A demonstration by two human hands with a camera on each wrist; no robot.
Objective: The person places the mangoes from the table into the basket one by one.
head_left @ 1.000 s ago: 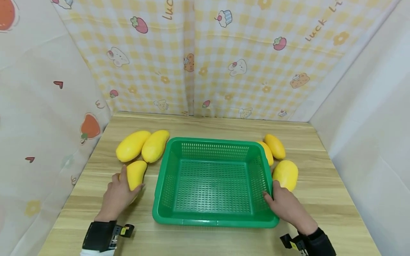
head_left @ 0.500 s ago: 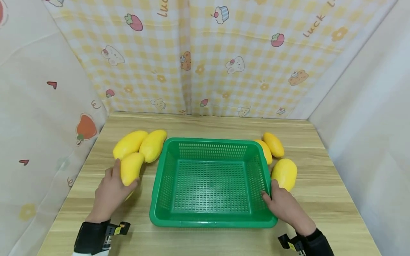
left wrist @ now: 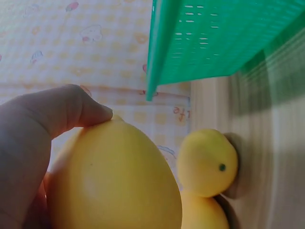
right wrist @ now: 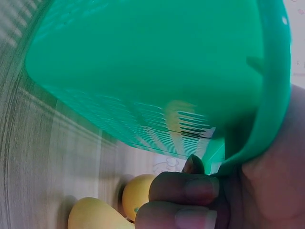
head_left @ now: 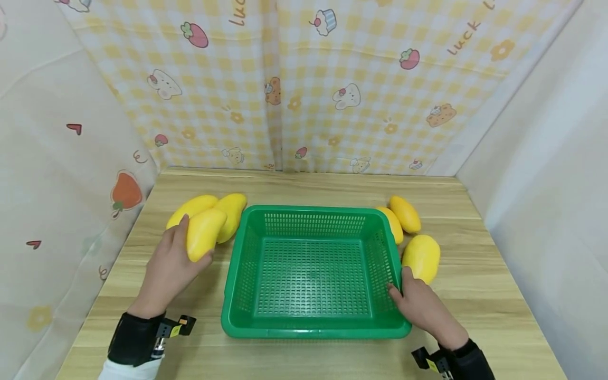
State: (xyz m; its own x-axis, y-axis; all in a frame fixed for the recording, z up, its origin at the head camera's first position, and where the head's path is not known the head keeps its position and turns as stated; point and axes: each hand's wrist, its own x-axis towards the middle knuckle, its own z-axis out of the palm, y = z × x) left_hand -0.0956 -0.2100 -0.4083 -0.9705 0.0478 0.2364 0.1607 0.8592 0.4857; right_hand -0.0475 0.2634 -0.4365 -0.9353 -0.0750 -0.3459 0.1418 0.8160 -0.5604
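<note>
My left hand [head_left: 173, 264] grips a yellow mango [head_left: 205, 235] between thumb and fingers, raised off the table; in the left wrist view the mango [left wrist: 114, 179] fills the lower middle, thumb near its tip. Just behind it lie two more mangoes, one on the left [head_left: 192, 205] and one on the right [head_left: 233, 214], partly covered in the head view. A green plastic basket [head_left: 313, 333] sits mid-table with nothing inside. My right hand [head_left: 425, 306] holds the basket's right rim, thumb inside and fingers curled underneath outside, as the right wrist view shows.
Right of the basket are a large yellow mango [head_left: 421, 258] beside my right hand and two smaller orange-yellow ones, one at the back [head_left: 405, 214] and one partly behind the rim [head_left: 392, 224]. A patterned cloth [head_left: 313, 105] rises behind the wooden table [head_left: 304, 364], with pale sheets at both sides.
My left hand has lifted the mango off the table and carried it toward the back, in front of the two others. My right hand stays on the basket rim.
</note>
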